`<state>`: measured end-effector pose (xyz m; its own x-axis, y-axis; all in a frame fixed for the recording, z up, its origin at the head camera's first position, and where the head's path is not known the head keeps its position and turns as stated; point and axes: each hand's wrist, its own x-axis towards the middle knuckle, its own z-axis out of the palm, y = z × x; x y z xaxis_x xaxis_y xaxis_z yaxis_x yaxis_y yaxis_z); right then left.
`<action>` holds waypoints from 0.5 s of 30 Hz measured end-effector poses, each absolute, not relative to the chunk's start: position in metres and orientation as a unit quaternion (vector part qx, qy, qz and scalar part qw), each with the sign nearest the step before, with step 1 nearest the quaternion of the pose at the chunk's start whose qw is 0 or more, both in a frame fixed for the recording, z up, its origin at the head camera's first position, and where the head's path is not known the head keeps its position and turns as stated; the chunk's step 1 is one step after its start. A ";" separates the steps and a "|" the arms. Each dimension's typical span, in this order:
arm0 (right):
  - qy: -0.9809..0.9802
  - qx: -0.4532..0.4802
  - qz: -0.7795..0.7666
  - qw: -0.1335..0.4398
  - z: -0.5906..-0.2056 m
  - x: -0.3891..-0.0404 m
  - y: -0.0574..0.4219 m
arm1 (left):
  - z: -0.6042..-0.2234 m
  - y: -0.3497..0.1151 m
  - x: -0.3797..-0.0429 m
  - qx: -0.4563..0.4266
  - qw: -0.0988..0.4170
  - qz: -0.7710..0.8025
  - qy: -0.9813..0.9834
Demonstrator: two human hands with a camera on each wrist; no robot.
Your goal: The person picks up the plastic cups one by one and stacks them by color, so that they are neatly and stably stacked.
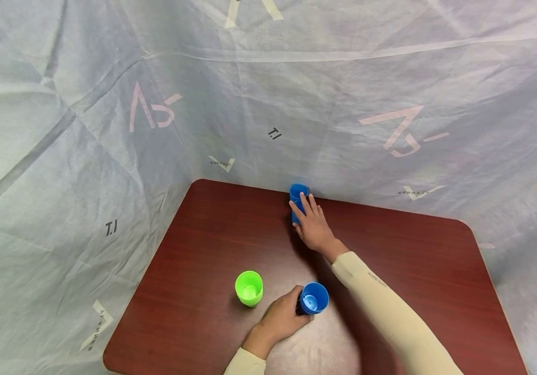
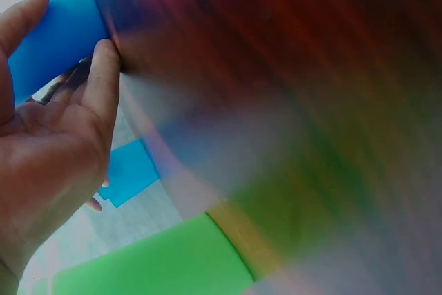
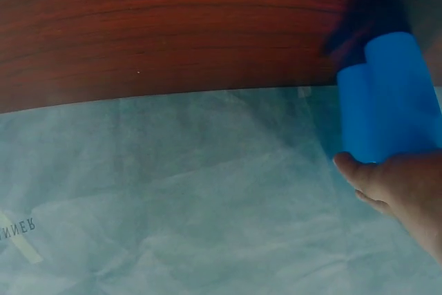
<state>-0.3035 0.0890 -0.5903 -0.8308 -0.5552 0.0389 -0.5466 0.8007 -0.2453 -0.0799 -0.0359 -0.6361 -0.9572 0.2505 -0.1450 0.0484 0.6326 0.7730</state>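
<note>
Near the front of the table, my left hand (image 1: 281, 316) grips a small stack of blue cups (image 1: 314, 299) from the left side, thumb and fingers around it. A stack of bright green cups (image 1: 249, 287) stands upright just left of that hand. My right hand (image 1: 314, 227) reaches to the back edge, its fingers spread and fairly straight over a blue cup (image 3: 404, 94). Close behind it stands another blue cup (image 1: 299, 189). The right hand partly covers the front cup in the head view. In the right wrist view its thumb lies near the rims.
The dark red-brown table (image 1: 202, 245) has rounded corners. Grey-white cloth sheeting (image 1: 324, 94) with printed marks hangs behind it and along its sides. The back cups stand right by the table's far edge, near the cloth.
</note>
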 end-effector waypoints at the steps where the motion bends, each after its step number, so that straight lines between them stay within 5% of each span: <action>1: 0.949 -0.291 -0.120 0.017 -0.591 -0.304 0.089 | -0.636 -0.036 -0.080 0.084 0.119 0.422 0.895; 15: 0.949 -0.290 -0.119 0.014 -0.605 -0.303 0.090 | -0.636 -0.036 -0.081 0.089 0.114 0.422 0.895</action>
<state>-0.3026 0.0900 -0.6045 -0.8309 -0.5548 0.0420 -0.5479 0.8028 -0.2352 -0.0809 -0.0363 -0.6363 -0.9585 0.2543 -0.1286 0.0625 0.6279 0.7758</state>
